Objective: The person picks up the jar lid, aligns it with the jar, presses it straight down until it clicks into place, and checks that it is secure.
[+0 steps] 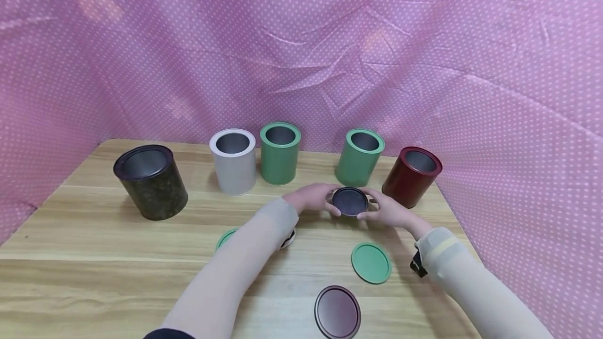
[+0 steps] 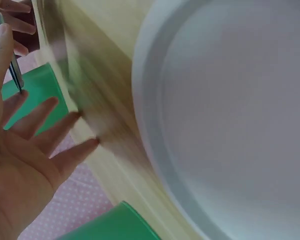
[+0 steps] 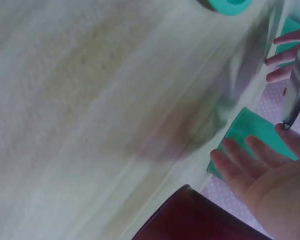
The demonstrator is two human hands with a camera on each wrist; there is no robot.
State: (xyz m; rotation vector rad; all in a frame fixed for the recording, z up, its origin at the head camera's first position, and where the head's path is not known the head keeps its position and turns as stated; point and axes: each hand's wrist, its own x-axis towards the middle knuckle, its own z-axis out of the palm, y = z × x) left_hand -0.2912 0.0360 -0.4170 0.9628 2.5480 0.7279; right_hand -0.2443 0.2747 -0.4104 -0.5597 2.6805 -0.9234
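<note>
Green can [image 1: 354, 167], grey inside, stands behind held dark lid [image 1: 350, 201].

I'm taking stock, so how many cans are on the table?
5, left to right in the head view: dark can, white can, green can, second green can, and red can farthest right.

Backdrop: pink cloth [image 1: 301, 30], white polka dots, creased, hanging in loose folds behind the surface [image 1: 70, 245] and along both its sides. Surface: pale wood-grain top, streaks running crosswise. Light: diffuse; faint warm patches [image 1: 99, 4] on cloth, soft shadows on wood.
</note>
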